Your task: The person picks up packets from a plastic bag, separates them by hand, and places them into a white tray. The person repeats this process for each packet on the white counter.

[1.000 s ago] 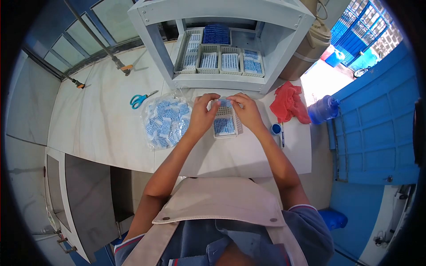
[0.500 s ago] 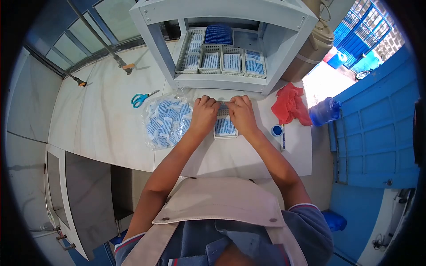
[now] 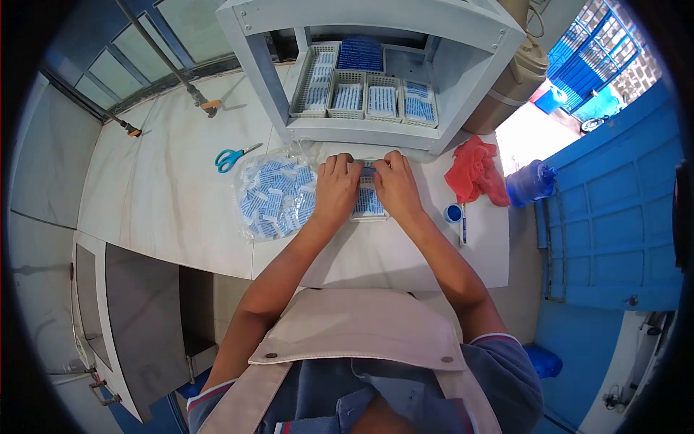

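A small pale basket (image 3: pixel 371 218) stands on the table in front of me, holding a row of blue-and-white printed packets (image 3: pixel 369 201). My left hand (image 3: pixel 337 186) is closed at the basket's left side, its fingertips curled in over the far part. From the right, my right hand (image 3: pixel 397 186) meets it with bent, closed fingers. A small blue-and-white packet (image 3: pixel 368 172) shows between the two sets of fingertips, partly hidden by them. Left of my left hand lies a clear plastic bag (image 3: pixel 275 195) full of loose packets of the same print.
Teal-handled scissors (image 3: pixel 230 159) lie beyond the bag. A white shelf (image 3: pixel 361 134) at the back holds several baskets of packets. On the right are a red cloth (image 3: pixel 475 173), a small blue-topped pot (image 3: pixel 453 213), a pen-like stick (image 3: pixel 463 230) and a blue water bottle (image 3: pixel 531 182).
My fingers have shifted slightly at the far part of the basket, and a blue-and-white packet shows more plainly between them. The whole view has moved a little.
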`<state>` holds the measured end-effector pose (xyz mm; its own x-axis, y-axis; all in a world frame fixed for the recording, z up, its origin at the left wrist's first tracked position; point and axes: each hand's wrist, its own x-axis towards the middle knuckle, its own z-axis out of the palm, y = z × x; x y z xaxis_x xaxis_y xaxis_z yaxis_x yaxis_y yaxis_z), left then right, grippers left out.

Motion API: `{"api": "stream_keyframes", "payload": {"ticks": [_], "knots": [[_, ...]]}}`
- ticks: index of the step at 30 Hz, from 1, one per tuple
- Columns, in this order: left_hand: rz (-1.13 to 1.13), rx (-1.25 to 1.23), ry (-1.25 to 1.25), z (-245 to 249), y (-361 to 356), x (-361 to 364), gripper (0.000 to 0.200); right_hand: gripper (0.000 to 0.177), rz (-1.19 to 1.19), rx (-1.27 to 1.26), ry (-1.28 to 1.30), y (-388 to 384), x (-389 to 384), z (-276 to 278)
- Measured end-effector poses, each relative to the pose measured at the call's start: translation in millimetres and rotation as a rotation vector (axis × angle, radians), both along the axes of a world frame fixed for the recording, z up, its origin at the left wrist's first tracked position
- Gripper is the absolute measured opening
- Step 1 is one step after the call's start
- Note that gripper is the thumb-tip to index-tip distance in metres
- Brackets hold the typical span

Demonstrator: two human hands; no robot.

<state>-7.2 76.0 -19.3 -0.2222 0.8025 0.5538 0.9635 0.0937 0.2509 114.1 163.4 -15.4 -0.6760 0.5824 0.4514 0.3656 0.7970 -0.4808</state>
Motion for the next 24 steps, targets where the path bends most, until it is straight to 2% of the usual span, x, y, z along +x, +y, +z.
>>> {"api": "stream_keyframes", "payload": {"ticks": [4, 6, 8, 10, 13, 16, 18, 19, 21, 22, 23, 24], "knots": [[-0.027, -0.047, 0.055, -5, -5, 0, 0.026, 0.011, 0.006, 0.013, -0.134, 5, 2, -6], [-0.023, -0.06, 0.016, -5, -4, 0, 0.038, 0.013, -0.012, -0.004, -0.094, 2, 1, -4], [-0.008, -0.079, 0.004, -4, -5, 0, 0.038, 0.015, -0.027, -0.027, -0.057, -1, 0, -4], [0.005, -0.101, -0.01, -4, -6, 2, 0.037, 0.018, -0.04, 0.017, -0.184, -3, 0, -5], [0.021, -0.106, -0.028, -1, -5, 2, 0.04, 0.015, -0.054, 0.026, -0.173, -2, -2, -5], [0.055, -0.061, -0.063, 5, -13, 3, 0.042, 0.015, -0.034, -0.005, -0.19, -1, -3, -3], [0.049, 0.046, -0.142, 10, -29, -1, 0.035, 0.015, -0.073, -0.017, -0.185, -4, -7, 0], [0.072, 0.043, -0.138, 8, -42, -10, 0.035, 0.016, -0.132, -0.022, -0.178, -4, -10, 4], [0.183, 0.021, -0.217, 0, -75, -38, 0.03, 0.019, -0.105, -0.054, -0.167, -11, -13, 21], [0.199, 0.02, -0.215, -2, -91, -55, 0.03, 0.02, -0.097, 0.07, -0.091, -16, -16, 32], [0.337, -0.088, -0.275, -3, -107, -71, 0.028, 0.022, -0.092, 0.191, -0.016, -22, -19, 36], [0.473, -0.198, -0.338, -5, -118, -78, 0.027, 0.022, -0.081, 0.185, -0.019, -27, -29, 35]]}}
